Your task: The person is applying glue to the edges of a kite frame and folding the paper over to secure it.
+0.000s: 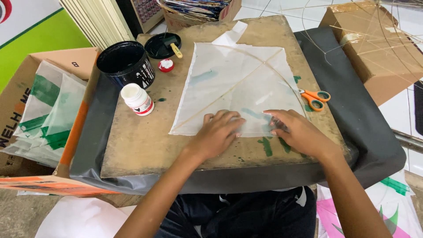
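Observation:
A white paper kite (233, 83) with thin crossed bamboo sticks lies flat on a worn brown board (141, 141). My left hand (218, 132) presses flat on the kite's near edge, fingers spread. My right hand (297, 132) rests beside it on the same edge, its fingertips pressing the paper down near the kite's near right corner. Neither hand holds anything. Green paint smears (266, 145) mark the board just below the hands.
Orange-handled scissors (315, 99) lie right of the kite. A small white glue bottle (138, 99), a black paint tub (125, 64), its lid with a brush (163, 45) and a red cap (166, 65) stand left. A cardboard box of finished kites (48, 105) sits far left.

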